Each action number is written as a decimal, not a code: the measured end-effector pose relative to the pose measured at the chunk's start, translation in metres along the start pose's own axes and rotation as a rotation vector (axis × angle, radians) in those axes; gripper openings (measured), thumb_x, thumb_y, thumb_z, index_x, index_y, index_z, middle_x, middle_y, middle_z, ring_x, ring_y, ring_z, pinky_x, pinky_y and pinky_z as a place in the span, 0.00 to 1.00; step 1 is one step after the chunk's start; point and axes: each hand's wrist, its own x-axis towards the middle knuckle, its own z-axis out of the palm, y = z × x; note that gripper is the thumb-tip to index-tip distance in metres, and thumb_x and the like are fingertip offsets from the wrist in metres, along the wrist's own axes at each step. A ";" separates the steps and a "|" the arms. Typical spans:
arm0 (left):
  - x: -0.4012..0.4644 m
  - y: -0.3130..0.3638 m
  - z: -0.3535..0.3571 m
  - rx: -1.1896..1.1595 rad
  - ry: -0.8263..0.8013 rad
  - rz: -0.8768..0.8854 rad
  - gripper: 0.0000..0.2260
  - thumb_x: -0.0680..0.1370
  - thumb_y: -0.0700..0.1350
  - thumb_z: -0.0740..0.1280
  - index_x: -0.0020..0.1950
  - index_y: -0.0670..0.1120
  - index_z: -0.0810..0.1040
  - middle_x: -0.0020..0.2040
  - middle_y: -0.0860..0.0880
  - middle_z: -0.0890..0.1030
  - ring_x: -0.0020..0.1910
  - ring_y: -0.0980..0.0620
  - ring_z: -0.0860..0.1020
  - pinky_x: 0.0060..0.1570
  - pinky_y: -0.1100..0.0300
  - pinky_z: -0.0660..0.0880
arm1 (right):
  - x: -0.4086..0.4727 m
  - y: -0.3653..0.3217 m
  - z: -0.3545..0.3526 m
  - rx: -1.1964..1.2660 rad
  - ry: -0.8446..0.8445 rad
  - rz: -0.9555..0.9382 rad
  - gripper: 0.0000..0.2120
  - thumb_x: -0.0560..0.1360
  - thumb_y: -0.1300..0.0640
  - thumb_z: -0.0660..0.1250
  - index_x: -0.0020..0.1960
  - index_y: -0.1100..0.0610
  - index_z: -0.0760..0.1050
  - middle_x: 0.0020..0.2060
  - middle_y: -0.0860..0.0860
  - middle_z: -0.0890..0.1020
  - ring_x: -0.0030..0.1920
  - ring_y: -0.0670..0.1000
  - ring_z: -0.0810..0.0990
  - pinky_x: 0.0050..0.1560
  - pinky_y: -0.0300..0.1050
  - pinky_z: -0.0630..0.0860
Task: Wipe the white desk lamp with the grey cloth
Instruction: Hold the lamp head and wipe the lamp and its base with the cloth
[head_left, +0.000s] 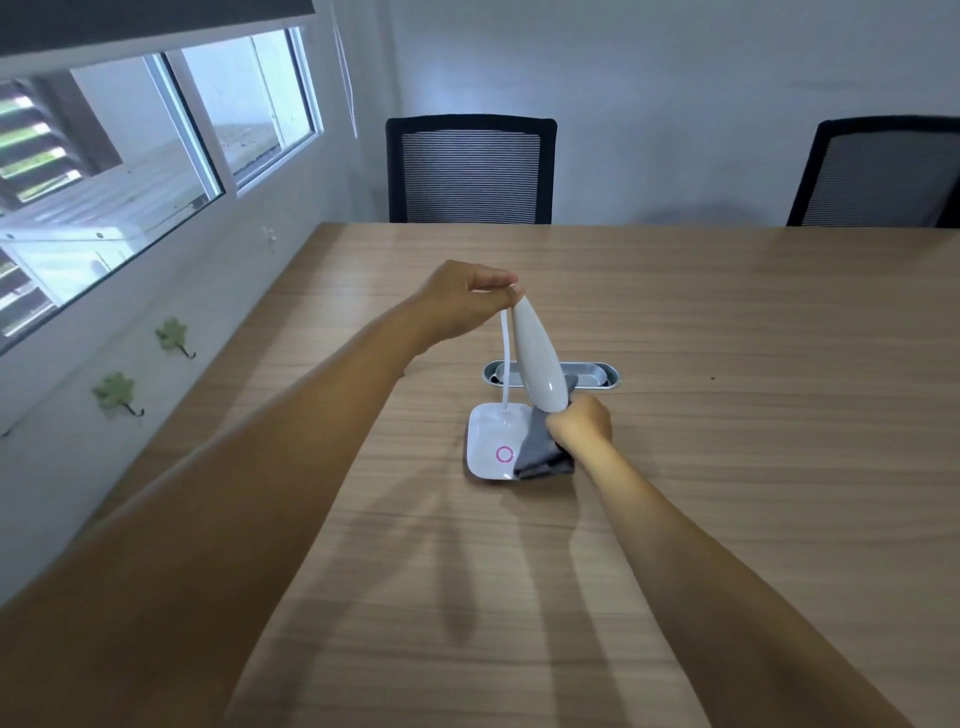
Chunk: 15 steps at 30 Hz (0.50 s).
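Left hand (467, 296) pinches lamp (540, 364) top; right hand (582, 423) grips cloth (545, 452).

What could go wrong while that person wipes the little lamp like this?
1. The left hand only pinches the top of the lamp head; that light grip might slip as the cloth rubs.
2. The thin neck is already bent sharply, so more pulling could strain it.
3. The grey cloth in the right hand hangs over the lamp base near the pink ring button and could press it by accident.
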 end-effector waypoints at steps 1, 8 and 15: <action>0.000 0.000 0.000 -0.001 -0.001 0.000 0.18 0.76 0.50 0.68 0.65 0.47 0.79 0.65 0.53 0.79 0.58 0.61 0.75 0.57 0.67 0.69 | 0.001 -0.003 0.001 0.075 -0.017 0.007 0.09 0.76 0.58 0.62 0.53 0.61 0.77 0.49 0.58 0.81 0.45 0.58 0.78 0.43 0.42 0.71; 0.000 0.001 -0.002 0.012 -0.001 -0.007 0.18 0.76 0.50 0.68 0.65 0.48 0.79 0.65 0.54 0.78 0.58 0.61 0.74 0.60 0.65 0.70 | 0.000 0.016 0.006 -0.016 0.001 0.040 0.14 0.73 0.62 0.65 0.57 0.59 0.81 0.56 0.58 0.83 0.55 0.59 0.82 0.46 0.41 0.75; 0.002 0.000 0.002 0.005 -0.001 -0.008 0.18 0.76 0.51 0.68 0.65 0.48 0.79 0.66 0.53 0.78 0.63 0.58 0.75 0.64 0.62 0.71 | 0.003 0.018 -0.014 0.279 0.020 0.016 0.15 0.72 0.66 0.67 0.57 0.57 0.82 0.51 0.57 0.84 0.47 0.52 0.79 0.49 0.42 0.75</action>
